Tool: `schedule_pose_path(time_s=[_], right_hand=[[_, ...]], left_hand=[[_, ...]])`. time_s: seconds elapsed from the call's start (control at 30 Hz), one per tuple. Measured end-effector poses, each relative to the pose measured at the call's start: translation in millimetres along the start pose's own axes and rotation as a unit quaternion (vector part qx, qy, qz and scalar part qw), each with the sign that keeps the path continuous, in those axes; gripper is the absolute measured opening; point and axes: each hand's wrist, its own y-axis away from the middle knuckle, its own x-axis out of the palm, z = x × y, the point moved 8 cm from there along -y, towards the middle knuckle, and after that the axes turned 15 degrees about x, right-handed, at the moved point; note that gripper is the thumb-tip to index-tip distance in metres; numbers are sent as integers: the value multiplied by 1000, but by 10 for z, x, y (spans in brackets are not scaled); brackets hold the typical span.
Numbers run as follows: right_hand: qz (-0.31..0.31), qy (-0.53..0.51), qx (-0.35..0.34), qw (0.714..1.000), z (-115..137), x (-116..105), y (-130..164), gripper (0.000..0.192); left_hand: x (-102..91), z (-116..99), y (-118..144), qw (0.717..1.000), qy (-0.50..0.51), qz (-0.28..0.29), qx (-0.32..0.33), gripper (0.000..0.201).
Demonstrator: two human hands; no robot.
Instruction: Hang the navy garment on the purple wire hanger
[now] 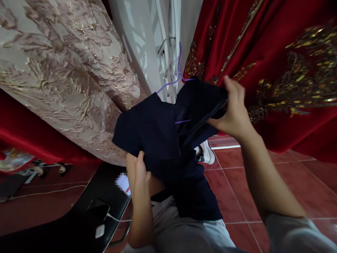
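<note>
Dim indoor light, brightest on the white wall (pixel 147 38) at upper centre with patterned shadows, gold embroidery glinting at upper right, dark garment (pixel 163 140) nearly detailless, strong wide-angle bending at the edges, lower left murky, small pixelated patch at lower centre-left.

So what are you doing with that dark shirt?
A person is handling a dark navy shirt that sits on a purple hanger. The right hand grips the cloth at the top, near the collar, and the left hand holds the lower edge. The hanger's hook points up towards a white wall, between a red and gold curtain and a beige patterned one.
</note>
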Motion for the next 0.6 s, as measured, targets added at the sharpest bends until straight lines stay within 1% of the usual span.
schedule_pose_path(time_s=[0.07, 0.1, 0.2, 0.27, 0.33, 0.37, 0.43, 0.47, 0.53, 0.6], right_hand=[[49, 24, -11, 998, -1, 37, -98, 105], [54, 30, -8, 998, -18, 34, -132, 100], [18, 30, 25, 999, -108, -61, -174, 90], [-3, 32, 42, 999, -126, -129, -162, 89], [-5, 36, 36, 999, -59, -180, -150, 92], [1, 37, 27, 999, 2, -202, -148, 93], [20, 37, 4, 999, 139, -255, -142, 94], [30, 37, -6, 999, 196, -290, -134, 93], [45, 37, -18, 998, 261, -371, -97, 94], [41, 29, -35, 998, 280, -441, -16, 93]], left_hand=[[38, -64, -25, 999, 22, -34, 3, 33], [56, -99, -35, 998, 33, -56, 3, 31], [190, -199, -86, 998, 49, -50, 8, 28], [256, -255, -135, 998, 51, -36, 23, 28], [293, -288, -176, 997, 56, -28, 39, 27], [292, -292, -185, 997, 60, -33, 45, 25], [257, -267, -171, 995, 70, -55, 43, 22], [235, -231, -144, 994, 77, -64, 32, 22], [188, -138, -65, 993, 100, -67, 7, 32], [108, -60, 17, 992, 112, -59, 6, 52]])
